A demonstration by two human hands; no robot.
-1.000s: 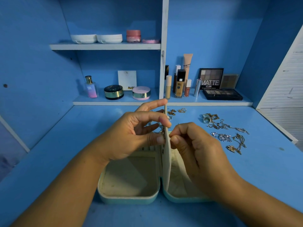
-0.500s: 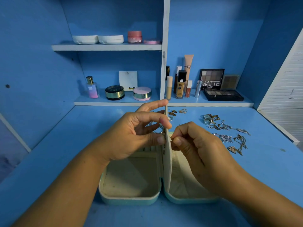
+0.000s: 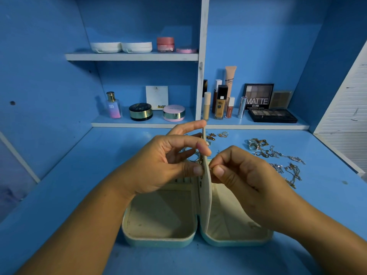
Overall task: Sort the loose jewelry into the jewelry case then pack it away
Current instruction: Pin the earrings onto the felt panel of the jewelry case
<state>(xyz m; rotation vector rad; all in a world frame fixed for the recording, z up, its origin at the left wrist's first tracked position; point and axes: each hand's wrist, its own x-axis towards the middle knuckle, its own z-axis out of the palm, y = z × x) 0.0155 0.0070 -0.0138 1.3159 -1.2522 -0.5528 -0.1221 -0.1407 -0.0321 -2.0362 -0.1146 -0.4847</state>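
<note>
While the left hand pinches the upright flap between thumb and fingertips, the right hand nips a tiny piece against the flap's right side. It is too small to identify. Under both hands the jewelry case lies open, its hinge line running straight away from the person, with the flap seen edge-on. Beyond the right hand lie chains and rings in a blurred tangle, and the hands hide the case's far end.
</note>
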